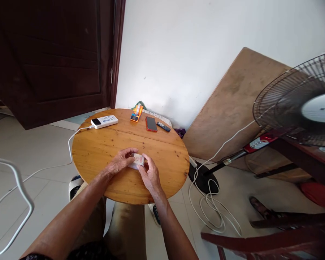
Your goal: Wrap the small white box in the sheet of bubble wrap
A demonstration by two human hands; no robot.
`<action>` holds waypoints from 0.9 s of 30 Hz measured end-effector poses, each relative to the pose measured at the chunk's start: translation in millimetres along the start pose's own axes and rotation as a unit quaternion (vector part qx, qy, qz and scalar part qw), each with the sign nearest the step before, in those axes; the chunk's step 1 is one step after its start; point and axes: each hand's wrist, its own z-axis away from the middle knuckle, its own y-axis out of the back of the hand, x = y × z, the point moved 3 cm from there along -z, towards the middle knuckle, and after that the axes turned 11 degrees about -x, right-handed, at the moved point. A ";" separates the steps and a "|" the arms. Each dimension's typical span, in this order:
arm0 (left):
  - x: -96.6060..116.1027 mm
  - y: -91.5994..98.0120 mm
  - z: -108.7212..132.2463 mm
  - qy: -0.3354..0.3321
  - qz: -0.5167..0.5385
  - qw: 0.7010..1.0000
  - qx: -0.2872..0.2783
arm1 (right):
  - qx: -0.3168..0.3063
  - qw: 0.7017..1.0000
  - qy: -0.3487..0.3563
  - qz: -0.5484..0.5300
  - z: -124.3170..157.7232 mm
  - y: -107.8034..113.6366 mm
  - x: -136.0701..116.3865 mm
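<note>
A small pale pack with reddish print (138,159), about the size of a card deck, is held low over the middle of the round wooden table. Its exact kind is too small to make out. My left hand (121,161) grips the pack's left side, thumb on top and fingers curled along the far edge. On the right side, my right hand (150,174) holds it between thumb and fingers. The fingers partly cover the pack's edges.
Along the far side of the round table (97,151) lie a white power bank (105,121) with a cable, an orange tape dispenser (137,112), a red-edged phone (151,124) and a dark handheld device (163,126). A standing fan (300,104) is at right, with a coiled white cable (211,213) on the floor.
</note>
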 end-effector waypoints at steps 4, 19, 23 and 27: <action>1.6 -1.7 0.8 -0.001 0.000 1.000 -0.005 | 0.012 1.000 -0.003 0.025 2.4 0.3 -1.5; 2.5 -1.8 0.4 0.000 -0.021 1.000 -0.005 | 0.039 0.989 0.095 0.102 -1.0 9.7 -15.5; 4.2 -2.8 0.6 -0.002 -0.032 0.999 -0.007 | 0.026 0.987 0.100 0.124 -10.4 14.4 -21.0; 4.0 -3.8 -0.2 -0.003 -0.020 1.000 -0.008 | 0.022 0.977 0.117 0.179 -13.4 17.4 -25.9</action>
